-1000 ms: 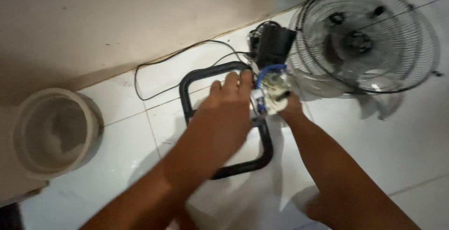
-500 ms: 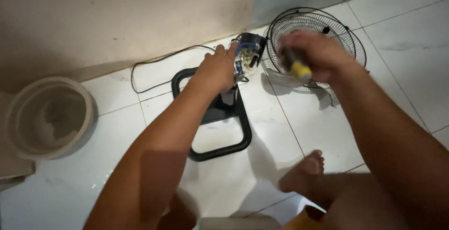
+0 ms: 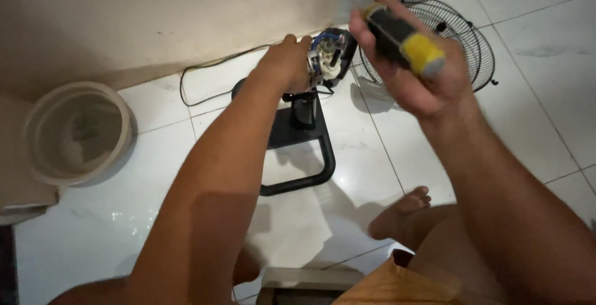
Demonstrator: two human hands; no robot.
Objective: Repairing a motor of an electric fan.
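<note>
The left hand [image 3: 287, 63] clamps the exposed fan motor [image 3: 328, 57] atop its black tubular floor stand [image 3: 298, 150], steadying it. The right hand [image 3: 422, 69], fingers wrapped tight, raises a black-and-yellow-handled screwdriver [image 3: 397, 38] above the round wire fan guard [image 3: 459, 38] on the floor.

One head-mounted camera provides the only view. It looks steeply down and forward from above the person's arms onto the white tiled floor [image 3: 546, 112]. The right hand [image 3: 413, 63] sits close to the lens at upper right; the left hand [image 3: 287, 63] lies farther off. The wall [image 3: 155, 13] bounds the far edge.
</note>
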